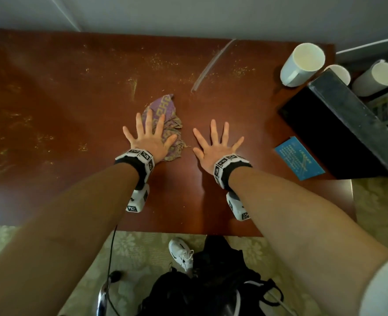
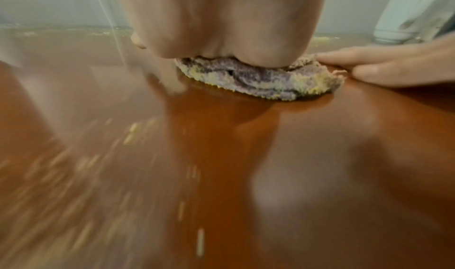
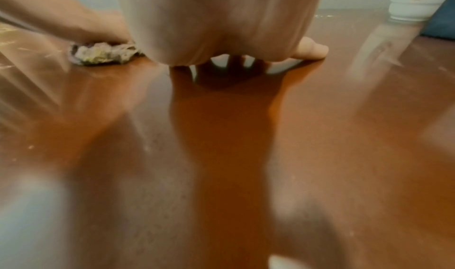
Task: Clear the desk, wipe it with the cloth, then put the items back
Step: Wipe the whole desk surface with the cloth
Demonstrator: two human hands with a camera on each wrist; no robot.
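Note:
A crumpled purple and yellow cloth (image 1: 166,123) lies near the middle of the reddish-brown desk (image 1: 74,110). My left hand (image 1: 148,135) presses flat on the cloth's left part with fingers spread straight. In the left wrist view the palm (image 2: 221,20) sits on the cloth (image 2: 265,82). My right hand (image 1: 217,142) lies flat on the bare wood just right of the cloth, fingers spread, holding nothing. In the right wrist view the cloth (image 3: 103,53) shows at the left under the other hand. Yellowish crumbs (image 1: 131,84) dot the desk's left and far parts.
At the desk's right end stand a white mug (image 1: 302,63), two paper cups (image 1: 375,78), a long black box (image 1: 345,131) and a blue card (image 1: 299,157). A clear strip (image 1: 212,65) lies at the back. A black bag (image 1: 211,281) and a white shoe (image 1: 181,253) are on the floor.

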